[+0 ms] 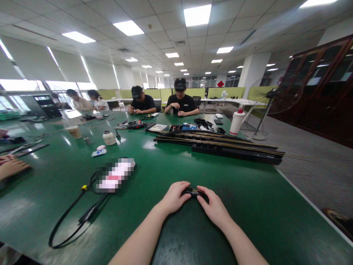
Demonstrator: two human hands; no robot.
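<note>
Just above the green tabletop (165, 167), a small black part (193, 192) lies between my two hands. Something yellowish or brass-coloured shows at its middle, but I cannot make out its exact kind. My left hand (177, 195) is closed around its left end, thumb below and fingers on top. Its right end is gripped by my right hand (211, 201) in the same way. The fingers of both hands hide most of the part.
Long black rails with thin brass-coloured rods (237, 152) lie ahead to the right. A phone (116, 176) with a black strap is on the left. Beyond stand a white jar (109, 138) and a white bottle (237, 122). A co-worker's hand (12, 167) rests at far left; others sit opposite.
</note>
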